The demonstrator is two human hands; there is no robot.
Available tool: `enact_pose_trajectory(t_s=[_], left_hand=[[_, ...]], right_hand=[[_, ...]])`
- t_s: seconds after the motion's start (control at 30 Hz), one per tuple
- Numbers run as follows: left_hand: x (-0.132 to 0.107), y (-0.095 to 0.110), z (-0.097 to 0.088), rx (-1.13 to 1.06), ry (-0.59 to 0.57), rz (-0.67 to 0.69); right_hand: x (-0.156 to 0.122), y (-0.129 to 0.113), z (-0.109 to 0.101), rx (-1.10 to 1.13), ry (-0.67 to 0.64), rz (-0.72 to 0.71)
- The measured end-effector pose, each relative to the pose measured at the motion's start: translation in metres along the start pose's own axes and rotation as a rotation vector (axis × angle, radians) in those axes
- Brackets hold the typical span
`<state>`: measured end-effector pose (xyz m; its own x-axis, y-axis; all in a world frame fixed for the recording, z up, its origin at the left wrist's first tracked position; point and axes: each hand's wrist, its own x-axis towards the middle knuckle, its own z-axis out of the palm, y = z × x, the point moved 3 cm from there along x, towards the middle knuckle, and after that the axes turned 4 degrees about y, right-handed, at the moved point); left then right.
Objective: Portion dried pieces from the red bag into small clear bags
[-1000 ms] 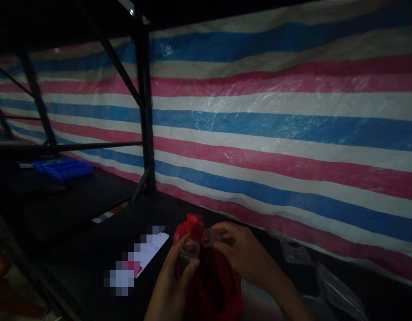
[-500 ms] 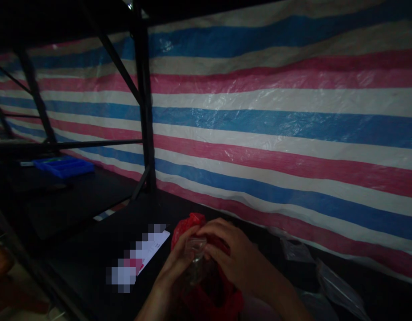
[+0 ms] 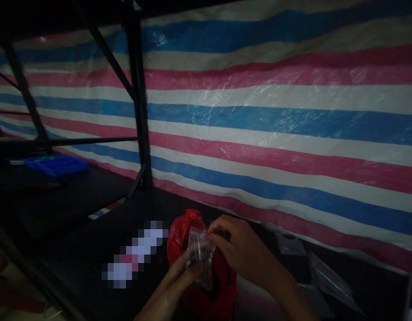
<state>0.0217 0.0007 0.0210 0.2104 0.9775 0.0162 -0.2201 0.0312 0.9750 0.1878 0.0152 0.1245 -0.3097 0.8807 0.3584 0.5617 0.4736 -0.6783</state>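
Both of my hands hold a small clear plastic bag [image 3: 198, 247] over a red plastic bag [image 3: 179, 232] that lies on a dark shelf. My left hand [image 3: 182, 274] pinches the small bag's lower part from below. My right hand [image 3: 237, 247] pinches its top edge, fingers closed. Something small and dark shows inside the clear bag; I cannot make out what.
A striped blue, red and white tarp [image 3: 276, 116] hangs close behind the shelf. A black rack post [image 3: 137, 102] stands at the left. A blue tray [image 3: 55, 164] sits on the far left shelf. More clear bags [image 3: 321, 278] lie at the right.
The small clear bag has been raised and stretched upright between my hands. My right hand moved from covering it to pinching its top edge. The view shifted slightly.
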Motion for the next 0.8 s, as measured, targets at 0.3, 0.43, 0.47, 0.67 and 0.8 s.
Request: enact_pose_trajectory(t_s=[0.3,0.43,0.47,0.67,0.8], left_hand=[[-0.022,0.021,-0.036,0.238,0.375,-0.093],[-0.028,-0.005,-0.043,0.458,0.476,-0.059],[-0.027,-0.012,-0.043,0.558,0.517,-0.069],[-0.016,-0.030,-0.035,0.684,0.519,-0.085],[-0.015,-0.026,-0.038,0.563,0.484,-0.063]], right_hand=[[0.002,0.019,0.031,-0.057,-0.164,-0.045],[-0.003,0.040,0.053,-0.274,-0.366,-0.047],[-0.003,0.043,0.056,-0.289,-0.376,-0.041],[-0.001,0.045,0.059,-0.362,-0.355,0.014],[-0.001,0.043,0.058,-0.384,-0.301,0.031]])
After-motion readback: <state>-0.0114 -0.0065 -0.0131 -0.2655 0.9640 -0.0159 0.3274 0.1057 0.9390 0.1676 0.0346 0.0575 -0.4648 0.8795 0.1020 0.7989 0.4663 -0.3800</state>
